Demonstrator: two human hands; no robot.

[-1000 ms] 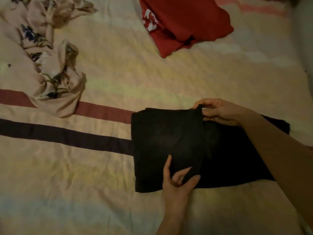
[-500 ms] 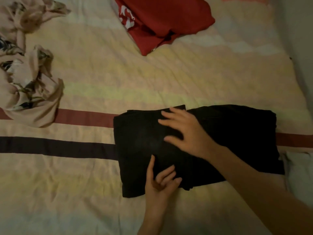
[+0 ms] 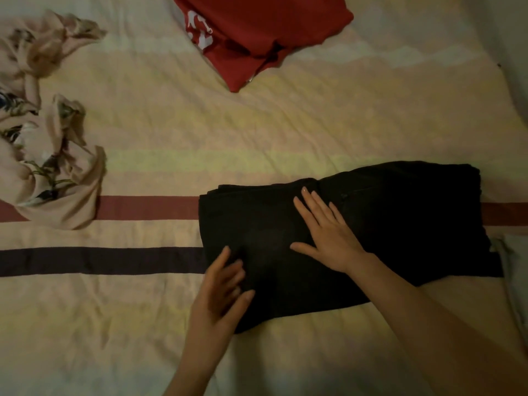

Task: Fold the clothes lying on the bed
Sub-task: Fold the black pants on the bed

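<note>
The folded black cloth garment (image 3: 357,224) lies long axis left-right; flat right hand (image 3: 328,232) presses its middle, open left hand (image 3: 223,287) its left end.

A bedroom in a home, dimly lit: the whole view is a bed covered by a pale sheet (image 3: 171,124) with 2 stripes, 1 maroon (image 3: 148,207) and 1 dark (image 3: 100,260), with loose clothes lying on it and a wall (image 3: 511,38) at the right edge
</note>
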